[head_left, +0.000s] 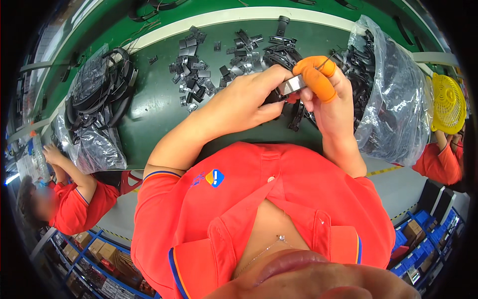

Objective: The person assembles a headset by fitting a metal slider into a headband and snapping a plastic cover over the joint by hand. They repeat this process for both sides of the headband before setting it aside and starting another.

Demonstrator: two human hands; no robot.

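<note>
Above the near edge of the green table, my two hands meet around a black part with a shiny metal strip (292, 85). My left hand (251, 97) is closed on its left end, thumb and fingers wrapped round it. From the other side my right hand (328, 92) grips it, with orange finger cots (318, 82) on its fingers. A thin dark wire (326, 62) sticks up by the right fingertips. Exactly where the fingers touch the part is partly hidden. Black curved plastic parts (281, 50) lie piled just beyond and beneath my hands.
Small black plastic pieces (191, 67) are scattered across the green table (149, 99). A clear bag (393, 99) of black parts stands right, near a yellow fan (448, 104). Black bands (99, 94) lie on plastic bags at left. Co-workers in red (82, 204) sit on both sides.
</note>
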